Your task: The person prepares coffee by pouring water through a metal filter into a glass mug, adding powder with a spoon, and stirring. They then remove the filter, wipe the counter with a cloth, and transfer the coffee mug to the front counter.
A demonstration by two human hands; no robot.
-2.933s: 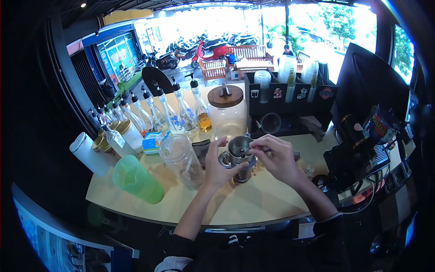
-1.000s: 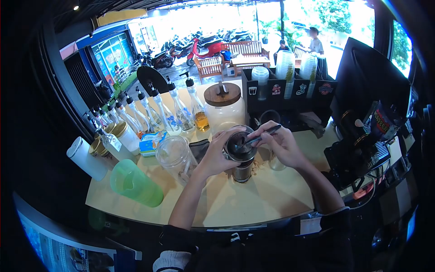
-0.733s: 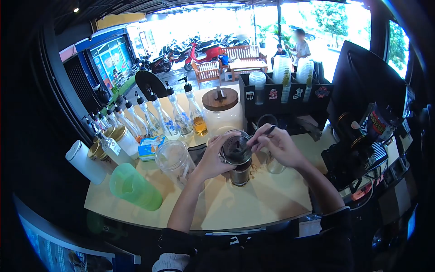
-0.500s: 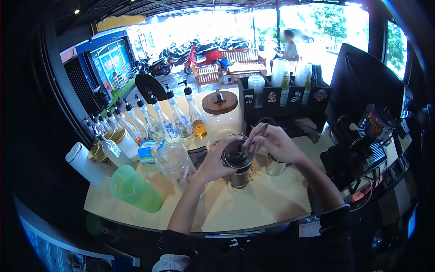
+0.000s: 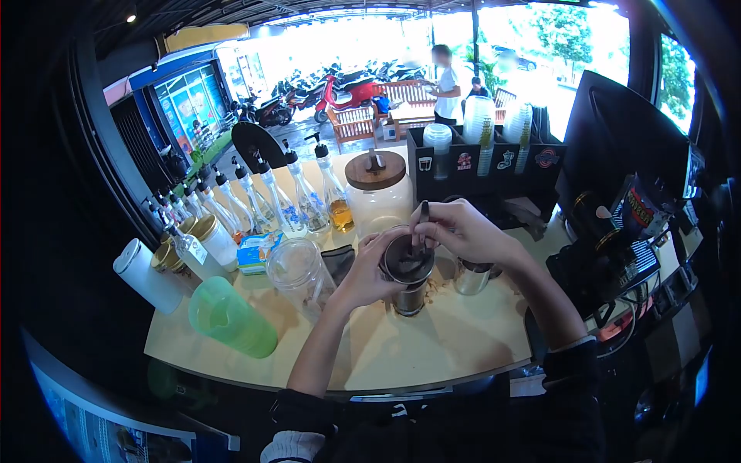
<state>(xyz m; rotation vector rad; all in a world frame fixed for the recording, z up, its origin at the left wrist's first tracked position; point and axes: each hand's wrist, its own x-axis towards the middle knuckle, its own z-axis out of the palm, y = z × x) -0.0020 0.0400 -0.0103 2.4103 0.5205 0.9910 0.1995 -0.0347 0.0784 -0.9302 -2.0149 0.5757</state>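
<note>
My left hand (image 5: 366, 275) is wrapped round the upper part of a tall cup (image 5: 409, 301) that stands on the counter, its inside dark brown. From the right, my right hand (image 5: 461, 231) pinches the dark handle of what looks like a spoon (image 5: 424, 210), held nearly upright, its lower end down in the cup. The tip is hard to make out in the dark contents. Just right of the cup is a small clear glass (image 5: 471, 279), and brown crumbs lie between them. A clear lidded jar (image 5: 296, 270) stands left of my left hand.
A green pitcher (image 5: 231, 318) stands at the front left of the counter (image 5: 455, 355). Pump bottles (image 5: 312, 208) line the back left, beside a wooden-lidded jar (image 5: 377, 189). Behind my right hand is a black cup rack (image 5: 486, 166). A person (image 5: 446, 85) stands outside.
The spoon has swung from a slanted to a nearly upright position, my right hand shifting with it. My left hand keeps its hold on the cup. Outside, a person now stands further left.
</note>
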